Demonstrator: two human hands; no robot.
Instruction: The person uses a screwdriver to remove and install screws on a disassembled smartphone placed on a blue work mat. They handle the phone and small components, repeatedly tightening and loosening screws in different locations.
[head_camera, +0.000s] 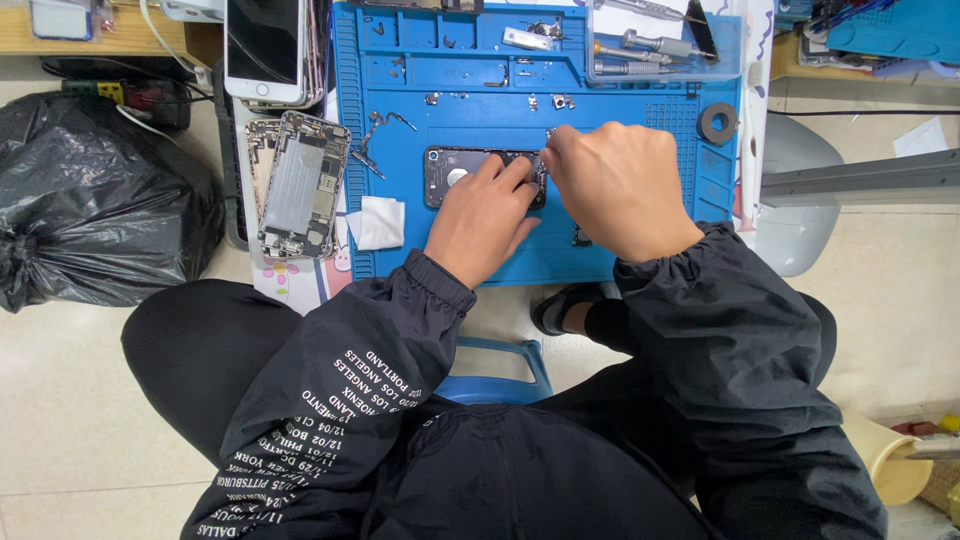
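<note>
Underneath, a blue mat (640, 130) covers the bench above tiled floor (60, 400).

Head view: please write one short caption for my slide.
Both hands, left hand and right hand, work on a dark phone body lying on a blue mat.

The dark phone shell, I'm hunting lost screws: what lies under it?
The dark phone shell lies on the blue mat. Both hands cover its right end; anything beneath stays hidden.
</note>
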